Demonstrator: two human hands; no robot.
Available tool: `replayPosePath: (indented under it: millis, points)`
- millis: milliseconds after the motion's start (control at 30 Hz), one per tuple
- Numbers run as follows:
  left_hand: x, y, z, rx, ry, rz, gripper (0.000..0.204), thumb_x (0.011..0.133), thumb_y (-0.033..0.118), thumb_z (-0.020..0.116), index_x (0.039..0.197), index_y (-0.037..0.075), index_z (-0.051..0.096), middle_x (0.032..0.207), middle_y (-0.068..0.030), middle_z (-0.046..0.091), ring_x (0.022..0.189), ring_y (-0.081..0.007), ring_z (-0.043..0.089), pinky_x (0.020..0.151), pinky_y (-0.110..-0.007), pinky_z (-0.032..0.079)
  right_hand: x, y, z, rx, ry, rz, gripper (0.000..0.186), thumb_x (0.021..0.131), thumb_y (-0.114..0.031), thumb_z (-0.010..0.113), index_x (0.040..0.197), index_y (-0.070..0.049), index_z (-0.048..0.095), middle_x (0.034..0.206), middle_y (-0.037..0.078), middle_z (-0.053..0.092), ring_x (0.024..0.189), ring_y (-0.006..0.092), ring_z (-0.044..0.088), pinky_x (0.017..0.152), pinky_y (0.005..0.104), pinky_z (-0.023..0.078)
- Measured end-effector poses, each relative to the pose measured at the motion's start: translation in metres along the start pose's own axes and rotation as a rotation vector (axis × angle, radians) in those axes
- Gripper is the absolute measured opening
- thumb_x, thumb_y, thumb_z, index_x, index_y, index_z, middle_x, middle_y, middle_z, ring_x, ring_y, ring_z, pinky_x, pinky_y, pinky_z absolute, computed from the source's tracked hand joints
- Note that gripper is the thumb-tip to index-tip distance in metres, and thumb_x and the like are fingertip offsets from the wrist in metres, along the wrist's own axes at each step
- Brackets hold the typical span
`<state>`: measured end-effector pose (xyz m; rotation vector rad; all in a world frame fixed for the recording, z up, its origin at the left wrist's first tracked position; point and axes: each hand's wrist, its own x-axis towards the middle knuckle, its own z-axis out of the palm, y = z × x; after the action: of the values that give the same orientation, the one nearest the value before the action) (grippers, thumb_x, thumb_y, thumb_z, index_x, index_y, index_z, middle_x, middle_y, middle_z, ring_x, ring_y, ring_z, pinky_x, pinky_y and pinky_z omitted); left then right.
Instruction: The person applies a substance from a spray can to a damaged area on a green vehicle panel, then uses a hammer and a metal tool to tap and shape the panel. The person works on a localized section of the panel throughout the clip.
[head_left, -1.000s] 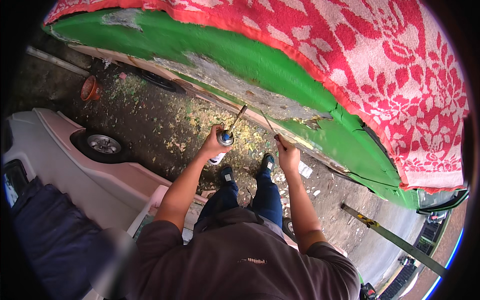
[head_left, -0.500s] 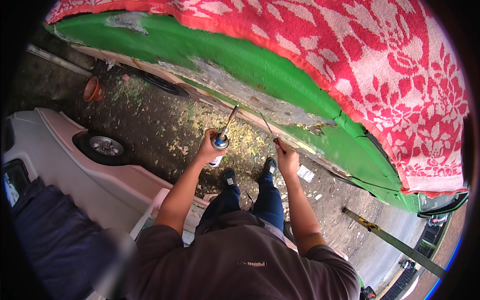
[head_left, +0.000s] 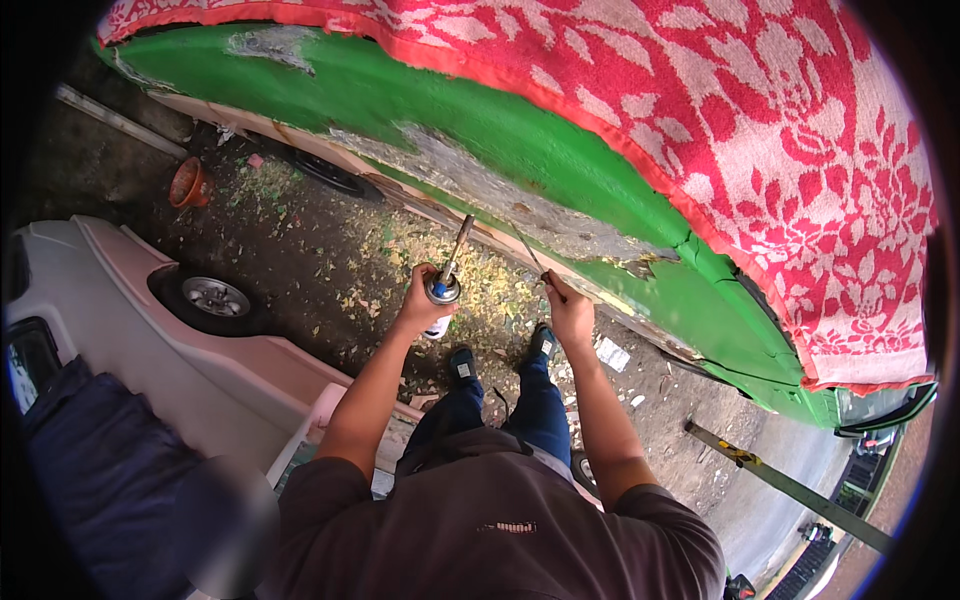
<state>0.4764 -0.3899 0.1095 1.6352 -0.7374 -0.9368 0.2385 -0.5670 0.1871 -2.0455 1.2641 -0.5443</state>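
Observation:
My left hand (head_left: 416, 300) is wrapped round a gas blowtorch (head_left: 443, 288), a canister with a metal nozzle pointing up toward the green car body (head_left: 480, 110). Whether a flame burns at the nozzle I cannot tell. My right hand (head_left: 571, 314) grips the dark handle of a thin scraper-like tool (head_left: 528, 245). Its slim tip lies over or against the lower edge of a scraped grey patch (head_left: 500, 190) where the green paint is gone; contact cannot be made out. A red and pink floral towel (head_left: 760, 150) covers the upper part of the car.
Paint flakes (head_left: 400, 255) litter the dirt ground by my shoes (head_left: 543, 342). A pale car (head_left: 120, 290) with a dark cloth (head_left: 100, 470) stands on the left. An orange pot (head_left: 189, 185) sits far left, and a long metal bar (head_left: 790, 485) crosses the right.
The whole view has shifted slightly, with the green car body a little lower and to the right. Both hands keep their holds; the tool's tip sits slightly further left.

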Motion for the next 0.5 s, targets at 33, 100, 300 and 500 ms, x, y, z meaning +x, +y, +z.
replayPosePath:
  millis: [33,100,300,500]
  points:
    - [-0.001,0.002,0.001,0.001,0.0,-0.02,0.078,0.065,0.003,0.084,0.124,0.008,0.033,0.115,-0.0126,0.053,0.108,-0.0227,0.055,0.092,-0.037,0.045,-0.004,0.0,-0.007,0.051,0.008,-0.02,0.028,0.088,-0.028,0.066,0.115,-0.021,0.071,0.095,0.02,0.069,0.092,0.0369,0.067,0.081,0.0422,0.054]
    - [0.002,0.007,0.002,-0.019,-0.022,-0.039,0.078,0.065,0.001,0.083,0.124,0.01,0.034,0.118,-0.0115,0.053,0.109,-0.0211,0.055,0.091,-0.038,0.046,-0.002,-0.003,-0.009,0.018,-0.046,0.014,0.03,0.088,-0.027,0.065,0.117,-0.023,0.069,0.096,0.021,0.068,0.092,0.0387,0.066,0.082,0.0441,0.053]
    - [0.009,0.006,0.006,0.029,-0.012,-0.075,0.08,0.065,0.008,0.085,0.126,0.011,0.033,0.117,-0.0125,0.053,0.109,-0.0236,0.055,0.091,-0.039,0.046,0.018,-0.034,0.002,-0.036,-0.066,-0.01,0.03,0.088,-0.026,0.065,0.118,-0.024,0.069,0.099,0.019,0.069,0.092,0.0372,0.066,0.08,0.0428,0.052]
    - [0.014,-0.001,0.002,-0.012,0.006,-0.018,0.076,0.066,0.005,0.084,0.123,0.011,0.035,0.115,-0.0124,0.054,0.106,-0.0231,0.056,0.09,-0.038,0.047,0.013,-0.036,-0.002,0.002,-0.085,0.048,0.029,0.088,-0.023,0.066,0.116,-0.02,0.07,0.102,0.018,0.069,0.096,0.0347,0.067,0.083,0.0399,0.052]
